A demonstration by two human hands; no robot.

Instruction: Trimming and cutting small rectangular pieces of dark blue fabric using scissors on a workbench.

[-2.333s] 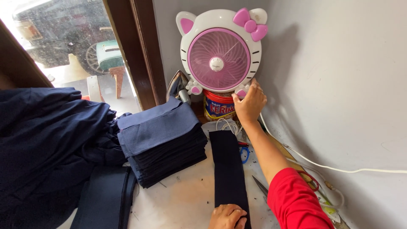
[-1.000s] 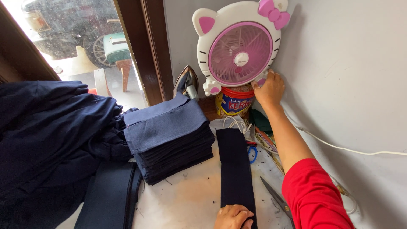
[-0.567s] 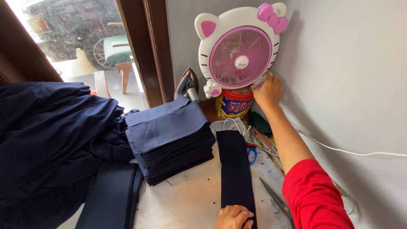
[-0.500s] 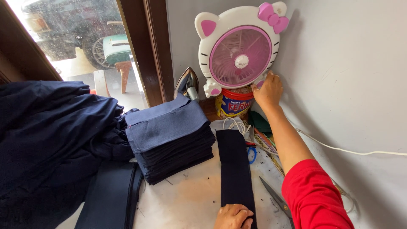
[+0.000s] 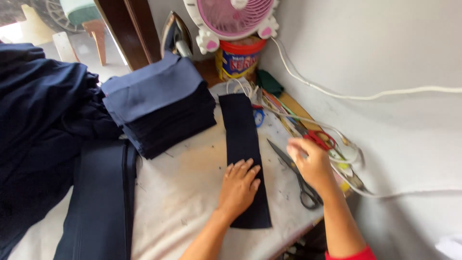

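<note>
Plain pale grey wall on right, white cable trailing along it. Dark brown wooden door frame at top. Beyond it, bright daylight on pale ground outside, wooden stool with green seat. Desk covered in worn white cloth, stained tan in middle. Soft, even light indoors.

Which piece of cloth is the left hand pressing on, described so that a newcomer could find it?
Start at the pink fan against the wall, then come down the white-covered table. The narrow navy strip lies alone and flat under the left hand. Unlike the thick stack of folded navy pieces beside it, it is a single long layer.
</note>
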